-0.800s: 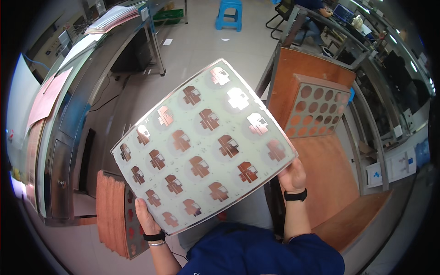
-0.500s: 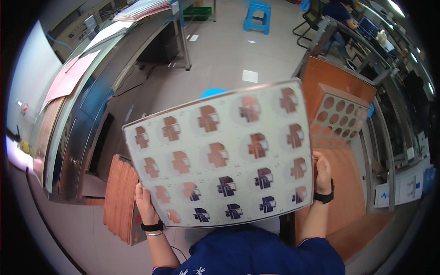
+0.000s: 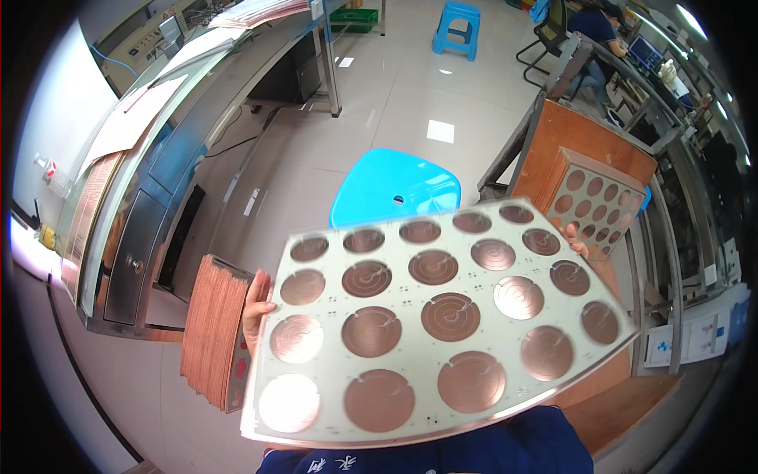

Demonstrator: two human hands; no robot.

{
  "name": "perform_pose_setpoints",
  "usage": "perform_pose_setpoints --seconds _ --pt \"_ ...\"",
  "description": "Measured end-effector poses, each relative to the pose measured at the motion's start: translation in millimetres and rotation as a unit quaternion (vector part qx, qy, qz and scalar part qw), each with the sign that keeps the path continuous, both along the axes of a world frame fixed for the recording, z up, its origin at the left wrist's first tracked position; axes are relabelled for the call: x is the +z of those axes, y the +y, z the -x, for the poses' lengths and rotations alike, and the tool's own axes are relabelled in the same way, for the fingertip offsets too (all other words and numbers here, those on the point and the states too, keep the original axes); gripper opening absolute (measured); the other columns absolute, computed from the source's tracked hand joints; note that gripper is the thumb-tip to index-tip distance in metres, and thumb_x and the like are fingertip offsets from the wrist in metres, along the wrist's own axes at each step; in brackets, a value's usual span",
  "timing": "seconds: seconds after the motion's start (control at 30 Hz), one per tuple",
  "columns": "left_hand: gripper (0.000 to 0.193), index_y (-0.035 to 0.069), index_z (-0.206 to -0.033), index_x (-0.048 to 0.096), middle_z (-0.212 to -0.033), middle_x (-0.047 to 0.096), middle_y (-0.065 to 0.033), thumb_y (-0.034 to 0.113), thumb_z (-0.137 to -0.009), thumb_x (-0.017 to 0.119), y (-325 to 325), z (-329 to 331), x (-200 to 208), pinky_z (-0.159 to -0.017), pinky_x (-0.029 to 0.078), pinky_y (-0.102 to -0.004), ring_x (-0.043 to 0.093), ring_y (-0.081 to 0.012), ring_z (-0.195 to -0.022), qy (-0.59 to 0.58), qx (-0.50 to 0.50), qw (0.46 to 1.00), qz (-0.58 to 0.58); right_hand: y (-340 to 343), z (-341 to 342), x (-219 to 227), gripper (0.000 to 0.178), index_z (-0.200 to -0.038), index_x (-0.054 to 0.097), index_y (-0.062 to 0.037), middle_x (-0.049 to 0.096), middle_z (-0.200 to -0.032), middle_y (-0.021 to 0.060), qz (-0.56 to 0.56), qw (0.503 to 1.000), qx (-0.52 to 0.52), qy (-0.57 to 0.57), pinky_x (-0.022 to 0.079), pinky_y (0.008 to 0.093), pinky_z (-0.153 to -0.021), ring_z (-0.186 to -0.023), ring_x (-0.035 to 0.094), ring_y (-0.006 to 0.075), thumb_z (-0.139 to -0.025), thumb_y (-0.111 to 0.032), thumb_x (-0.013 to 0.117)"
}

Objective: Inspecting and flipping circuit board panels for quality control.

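Observation:
In front of me I hold a pale rectangular circuit board panel (image 3: 426, 359) tilted, with rows of round copper patterns on the face toward me. My left hand (image 3: 255, 310) is closed on its left edge, fingers showing at the rim. At the far right edge, my right hand (image 3: 575, 241) grips the same panel; only the fingertips show, and the rest is hidden behind it. Left of my left hand, a thick stack of copper-coloured panels (image 3: 212, 332) stands on edge. Beyond my right hand, similar panels with copper circles (image 3: 594, 197) lean against a brown board (image 3: 588, 138).
A blue plastic stool (image 3: 387, 186) stands just beyond the panel, and another blue stool (image 3: 458, 30) is farther off. A glass-topped metal workbench (image 3: 138, 205) with papers runs along the left. At the back right, a person (image 3: 596, 39) sits near a screen.
The panel has turned over: dark and copper vehicle-like shapes faced me before, round copper patterns now. It has tilted and lowered, uncovering the near blue stool. Both hands still grip its edges.

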State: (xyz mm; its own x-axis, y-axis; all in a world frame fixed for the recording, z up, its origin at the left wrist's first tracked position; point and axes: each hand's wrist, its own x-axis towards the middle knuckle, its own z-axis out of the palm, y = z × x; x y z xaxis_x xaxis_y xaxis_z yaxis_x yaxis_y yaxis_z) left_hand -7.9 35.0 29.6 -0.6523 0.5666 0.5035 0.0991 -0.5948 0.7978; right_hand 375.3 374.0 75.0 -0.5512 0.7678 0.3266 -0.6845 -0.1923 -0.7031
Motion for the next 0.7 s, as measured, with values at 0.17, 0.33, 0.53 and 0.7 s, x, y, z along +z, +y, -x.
perform_pose_setpoints --seconds 0.17,0.33,0.53,0.7 --pt "0.029 0.006 -0.121 0.049 -0.125 0.052 -0.0085 0.005 -0.092 0.049 -6 -26 14 -0.089 0.050 -0.0278 0.054 -0.0142 -0.109 -0.269 0.001 0.959 0.094 -34 22 -24 0.041 -0.126 0.045 -0.0065 0.050 -0.126 0.0141 0.044 0.999 -0.019 -0.015 0.042 0.0408 -0.097 -0.114 0.051 0.0246 -0.095 -0.033 0.044" --pt "0.038 0.008 -0.131 0.040 -0.123 0.053 -0.0080 0.006 -0.093 0.047 2 -28 9 -0.088 0.050 -0.0291 0.055 -0.0151 -0.107 -0.326 -0.066 0.942 0.051 -65 29 -29 0.041 -0.126 0.045 -0.0066 0.049 -0.126 0.0139 0.069 0.995 -0.036 -0.056 0.042 0.0412 -0.098 -0.114 0.050 0.0246 -0.094 -0.033 0.044" --pt "0.053 0.000 -0.140 0.020 -0.138 0.038 -0.0134 0.007 -0.094 0.044 -4 -21 7 -0.098 0.043 -0.0336 0.049 -0.0189 -0.117 -0.358 -0.112 0.926 0.052 -83 40 -31 0.042 -0.126 0.045 -0.0066 0.049 -0.127 0.0136 0.091 0.992 -0.034 -0.086 0.041 0.0417 -0.099 -0.115 0.050 0.0247 -0.094 -0.034 0.045" --pt "0.052 -0.001 -0.139 0.023 -0.137 0.039 -0.0141 0.008 -0.093 0.046 -3 -25 2 -0.101 0.039 -0.0349 0.045 -0.0205 -0.122 -0.341 -0.127 0.927 0.097 -95 40 -33 0.042 -0.126 0.045 -0.0067 0.048 -0.128 0.0133 0.120 0.990 -0.028 -0.067 0.040 0.0421 -0.100 -0.115 0.049 0.0247 -0.094 -0.034 0.045"
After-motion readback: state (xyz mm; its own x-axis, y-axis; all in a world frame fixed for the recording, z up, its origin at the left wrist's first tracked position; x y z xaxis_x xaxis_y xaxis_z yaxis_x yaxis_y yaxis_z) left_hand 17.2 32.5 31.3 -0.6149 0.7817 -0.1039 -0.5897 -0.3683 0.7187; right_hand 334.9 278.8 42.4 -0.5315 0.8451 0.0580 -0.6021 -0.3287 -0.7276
